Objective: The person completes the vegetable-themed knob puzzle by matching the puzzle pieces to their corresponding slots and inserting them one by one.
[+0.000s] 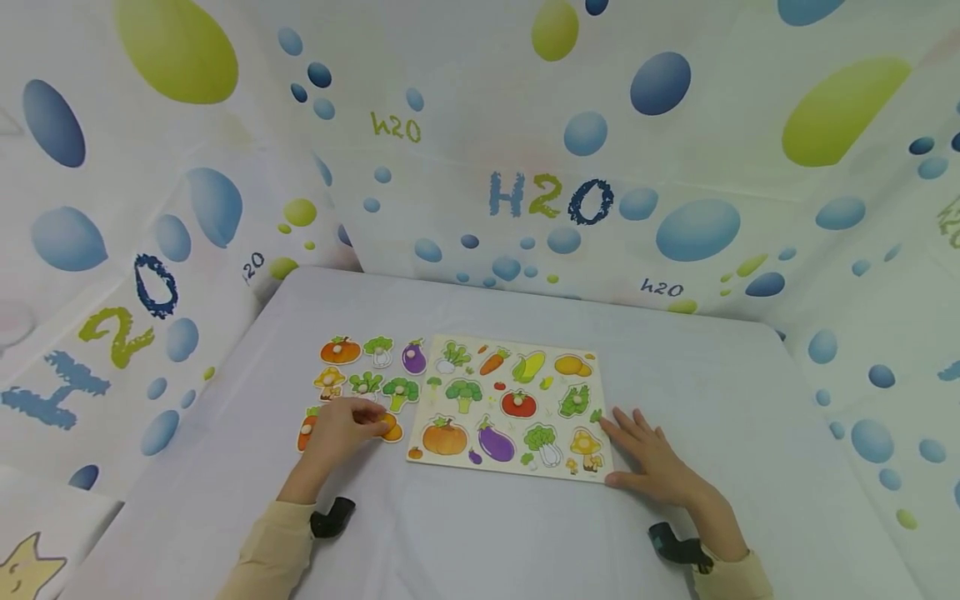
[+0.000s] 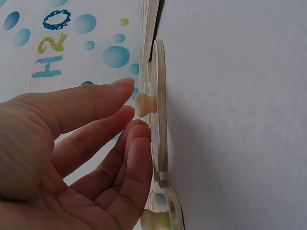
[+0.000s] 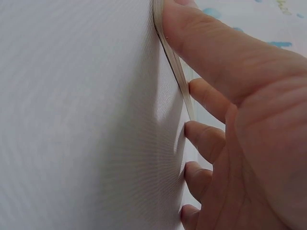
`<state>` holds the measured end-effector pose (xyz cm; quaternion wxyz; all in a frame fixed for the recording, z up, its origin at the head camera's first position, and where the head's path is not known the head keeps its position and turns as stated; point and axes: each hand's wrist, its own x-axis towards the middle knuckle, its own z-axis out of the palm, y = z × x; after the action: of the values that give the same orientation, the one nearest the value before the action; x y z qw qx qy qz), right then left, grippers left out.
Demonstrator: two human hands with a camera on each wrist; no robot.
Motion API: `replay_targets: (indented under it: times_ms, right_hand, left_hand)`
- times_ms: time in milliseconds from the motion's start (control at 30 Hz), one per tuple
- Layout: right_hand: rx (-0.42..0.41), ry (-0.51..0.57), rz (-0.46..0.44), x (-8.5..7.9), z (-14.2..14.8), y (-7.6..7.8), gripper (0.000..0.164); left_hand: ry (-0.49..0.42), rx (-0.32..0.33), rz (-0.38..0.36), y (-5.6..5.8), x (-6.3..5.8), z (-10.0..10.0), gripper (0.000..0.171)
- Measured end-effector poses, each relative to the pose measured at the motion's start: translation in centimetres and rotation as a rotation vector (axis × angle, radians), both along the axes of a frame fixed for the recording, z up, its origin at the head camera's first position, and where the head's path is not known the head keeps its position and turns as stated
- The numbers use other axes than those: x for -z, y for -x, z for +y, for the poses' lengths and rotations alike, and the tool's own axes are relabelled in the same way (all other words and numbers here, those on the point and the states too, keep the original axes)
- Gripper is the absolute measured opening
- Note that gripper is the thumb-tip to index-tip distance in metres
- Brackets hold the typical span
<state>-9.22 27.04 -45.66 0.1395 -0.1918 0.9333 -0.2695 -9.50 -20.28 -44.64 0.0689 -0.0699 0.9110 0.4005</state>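
In the head view, my left hand (image 1: pixel 347 427) is over a knobbed potato puzzle piece (image 1: pixel 393 429) and partly hides it. From the left wrist, thumb and forefinger of the hand (image 2: pixel 96 143) stand on either side of a wooden knob (image 2: pixel 144 104), with a gap between the tips. My right hand (image 1: pixel 651 457) lies spread at the right edge of a vegetable puzzle board (image 1: pixel 555 343); in the right wrist view the thumb of this hand (image 3: pixel 240 115) rests on the board's edge (image 3: pixel 175 67) and the fingertips touch the white cloth.
Left of the board lie several knobbed pieces, among them a pumpkin (image 1: pixel 341 352), an eggplant (image 1: pixel 414 358), a broccoli (image 1: pixel 401 392), a mushroom (image 1: pixel 328 383) and a carrot (image 1: pixel 304 435) partly behind the left hand. A white cloth covers the table (image 1: pixel 480 533); patterned curtains (image 1: pixel 465 150) enclose it.
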Motion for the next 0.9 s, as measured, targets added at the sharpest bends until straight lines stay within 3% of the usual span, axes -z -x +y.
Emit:
replay_targets:
  times_ms: [333, 567, 900]
  right_hand:
    - [-0.002, -0.001, 0.024, 0.0, 0.1, -0.1, 0.085]
    - [0.0, 0.006, 0.02, -0.1, 0.2, -0.1, 0.084]
    - [-0.012, 0.023, 0.023, 0.2, 0.1, -0.1, 0.084]
  left_hand:
    - [0.018, -0.007, 0.009, -0.1, 0.1, 0.7, 0.013]
    - [0.076, 0.008, 0.054, -0.2, 0.2, 1.0, 0.011]
    - [0.092, 0.004, 0.056, -0.4, 0.0, 1.0, 0.011]
